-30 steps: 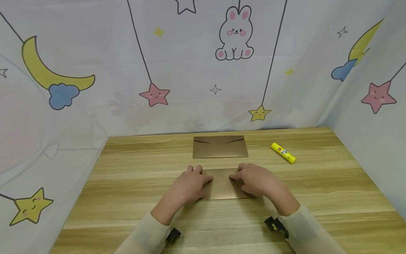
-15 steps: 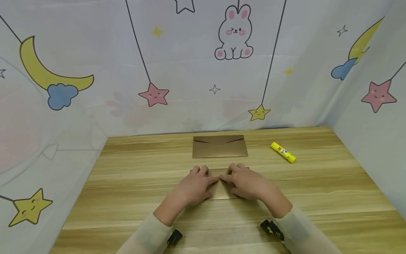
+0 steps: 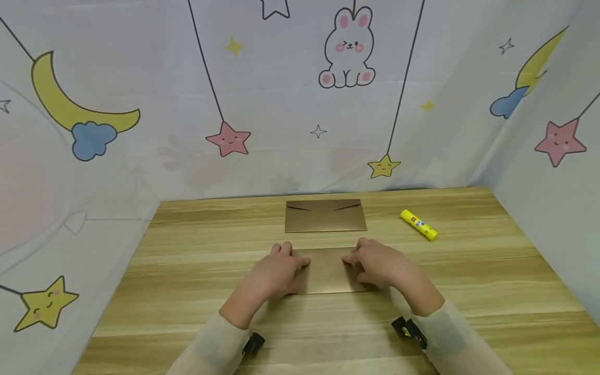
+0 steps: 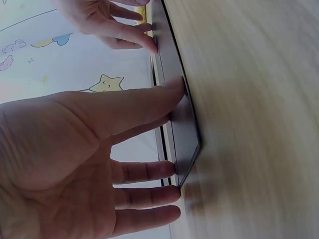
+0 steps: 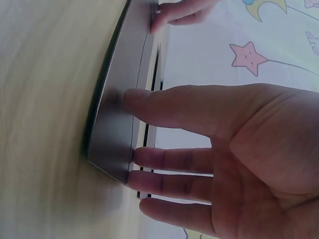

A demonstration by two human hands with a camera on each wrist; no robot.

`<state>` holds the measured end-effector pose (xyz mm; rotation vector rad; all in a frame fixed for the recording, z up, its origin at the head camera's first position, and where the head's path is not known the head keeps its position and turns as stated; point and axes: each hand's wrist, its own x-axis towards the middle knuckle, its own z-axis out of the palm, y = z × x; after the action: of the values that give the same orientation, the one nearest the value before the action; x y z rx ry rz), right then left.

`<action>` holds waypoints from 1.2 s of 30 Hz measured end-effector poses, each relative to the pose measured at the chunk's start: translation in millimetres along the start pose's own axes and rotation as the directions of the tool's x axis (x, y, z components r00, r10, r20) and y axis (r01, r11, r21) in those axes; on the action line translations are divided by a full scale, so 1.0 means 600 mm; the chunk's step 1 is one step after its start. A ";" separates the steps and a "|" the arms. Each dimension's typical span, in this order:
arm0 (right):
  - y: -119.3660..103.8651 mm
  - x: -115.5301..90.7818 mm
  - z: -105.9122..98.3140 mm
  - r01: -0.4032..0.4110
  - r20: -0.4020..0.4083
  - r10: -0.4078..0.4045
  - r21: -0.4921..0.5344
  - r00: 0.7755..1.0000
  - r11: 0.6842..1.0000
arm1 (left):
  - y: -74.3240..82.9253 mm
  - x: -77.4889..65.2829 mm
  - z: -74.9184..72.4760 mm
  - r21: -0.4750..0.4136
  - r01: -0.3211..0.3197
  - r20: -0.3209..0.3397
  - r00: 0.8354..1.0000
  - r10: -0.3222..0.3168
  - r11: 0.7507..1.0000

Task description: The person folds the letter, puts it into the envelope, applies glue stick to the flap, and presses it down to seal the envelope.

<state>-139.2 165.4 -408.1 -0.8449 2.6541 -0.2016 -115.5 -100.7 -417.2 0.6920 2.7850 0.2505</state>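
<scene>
A bronze-brown envelope [image 3: 326,273] lies flat on the wooden table, long side toward me. My left hand [image 3: 272,276] rests on its left end, the index finger pointing inward along the upper part. On the opposite end, my right hand [image 3: 382,264] touches the paper in a mirrored pose. In the left wrist view the thumb [image 4: 149,105] lies over the envelope's face, and the other fingers extend to its far edge. The right wrist view shows the right thumb [image 5: 169,105] likewise over the surface, with straight fingers at the far edge. Neither hand is curled round anything.
Behind the hands lies a second bronze envelope [image 3: 325,221] with its flap line showing. A yellow glue stick [image 3: 419,225] lies at the back right of the table [image 3: 197,245]. A printed white curtain [image 3: 281,104] hangs along the back and sides.
Half a second ago both hands slid inward until their index fingertips nearly met mid-envelope. Now they have moved outward again to its two ends. The envelope has stayed in about the same place.
</scene>
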 end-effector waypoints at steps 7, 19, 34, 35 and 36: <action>-0.006 0.002 0.005 0.039 -0.036 -0.041 -0.036 0.999 0.999 | 0.003 0.006 0.002 0.069 -0.060 -0.014 0.998 0.061 0.996; -0.036 0.014 0.020 0.081 -0.064 -0.087 -0.091 0.994 0.993 | 0.009 0.008 0.009 0.101 -0.076 0.040 0.997 0.073 0.992; 0.012 -0.006 0.018 0.076 -0.076 -0.083 -0.090 0.994 0.993 | -0.016 -0.010 0.003 0.063 -0.052 -0.009 0.999 0.053 0.997; 0.016 -0.008 0.020 0.081 -0.081 -0.088 -0.084 0.993 0.993 | -0.018 -0.012 0.003 0.061 -0.058 -0.012 0.998 0.059 0.996; 0.020 -0.011 0.021 0.084 -0.085 -0.091 -0.079 0.992 0.993 | -0.020 -0.013 0.003 0.058 -0.064 -0.016 0.998 0.065 0.996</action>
<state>-135.9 178.4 -420.7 -0.9995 2.7243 -0.1646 -113.3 -114.9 -420.3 0.7986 2.8001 0.1902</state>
